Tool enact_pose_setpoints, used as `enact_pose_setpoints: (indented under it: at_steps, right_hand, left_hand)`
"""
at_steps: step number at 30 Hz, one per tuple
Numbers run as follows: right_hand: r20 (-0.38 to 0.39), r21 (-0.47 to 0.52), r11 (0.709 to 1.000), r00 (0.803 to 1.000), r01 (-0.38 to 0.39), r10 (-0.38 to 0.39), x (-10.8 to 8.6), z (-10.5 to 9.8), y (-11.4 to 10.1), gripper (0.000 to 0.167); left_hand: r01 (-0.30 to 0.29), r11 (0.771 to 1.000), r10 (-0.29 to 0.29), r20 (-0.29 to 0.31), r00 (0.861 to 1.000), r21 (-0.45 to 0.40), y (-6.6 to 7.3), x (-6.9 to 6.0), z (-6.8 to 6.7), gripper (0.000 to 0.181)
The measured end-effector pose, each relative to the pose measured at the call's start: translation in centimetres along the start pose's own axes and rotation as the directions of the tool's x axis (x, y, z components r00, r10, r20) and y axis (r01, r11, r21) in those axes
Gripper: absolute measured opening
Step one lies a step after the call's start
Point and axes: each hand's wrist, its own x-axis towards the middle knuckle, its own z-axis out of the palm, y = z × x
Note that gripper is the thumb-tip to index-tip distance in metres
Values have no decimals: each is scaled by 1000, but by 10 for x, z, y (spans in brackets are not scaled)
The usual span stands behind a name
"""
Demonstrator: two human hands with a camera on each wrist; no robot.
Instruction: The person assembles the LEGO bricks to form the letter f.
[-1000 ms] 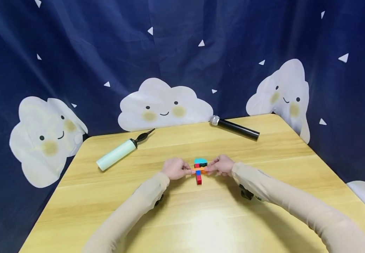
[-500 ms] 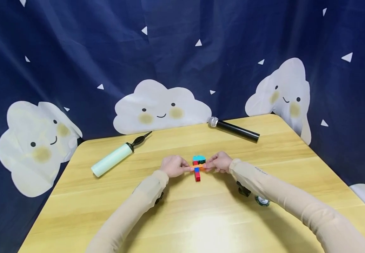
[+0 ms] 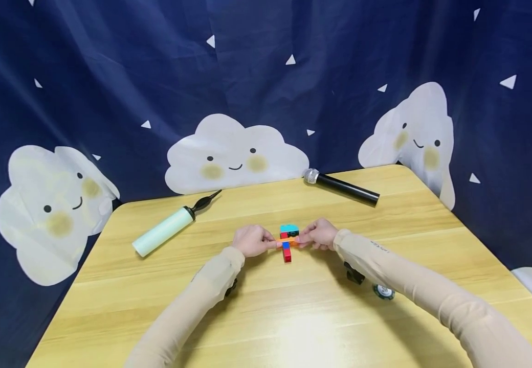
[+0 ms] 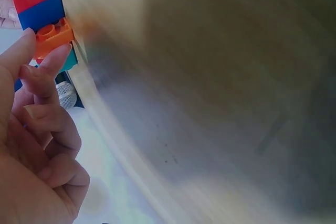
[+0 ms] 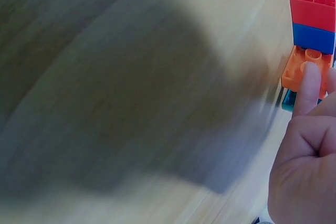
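A small build of toy building blocks lies on the table between both hands. It has a red block (image 3: pixel 287 256) at the near end, a blue block (image 3: pixel 286 245) behind it, an orange block (image 3: pixel 288 239) crosswise, and a teal block (image 3: pixel 289 228) at the far end. My left hand (image 3: pixel 249 240) pinches the orange block's left end between thumb and index finger; the left wrist view shows this orange piece (image 4: pixel 54 38) at the fingertips. On the other side, my right hand (image 3: pixel 319 234) grips its right end, with a finger over the orange block (image 5: pixel 293 74) in the right wrist view.
At the back left of the wooden table (image 3: pixel 123 301) lies a pale green hand pump (image 3: pixel 164 232) with a black nozzle. A black microphone (image 3: pixel 346 190) lies at the back right. Beside the right sleeve is a poker chip (image 3: pixel 384 292). A dark blue curtain (image 3: pixel 257 76) hangs behind.
The head view has shifted slightly, and the poker chip beside the right sleeve shows more. Both hands keep their grip on the orange block, with little visible movement.
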Motion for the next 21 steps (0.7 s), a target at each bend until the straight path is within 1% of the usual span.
enact_pose_setpoints:
  at_steps: [6,12,21]
  right_hand:
    - [-3,-9,1000,1000,1,-1,3,-3,3,30]
    - [0,-19,1000,1000,-6,6,5,-10,7,27]
    - [6,-25,1000,1000,-8,8,3,-17,6,28]
  left_hand:
    - [-7,1000,7,-2,1000,5,0,0,-3,27]
    - [-20,999,20,-8,1000,29,-4,-2,-7,30]
    - [-22,999,22,7,1000,31,-8,-3,-11,29]
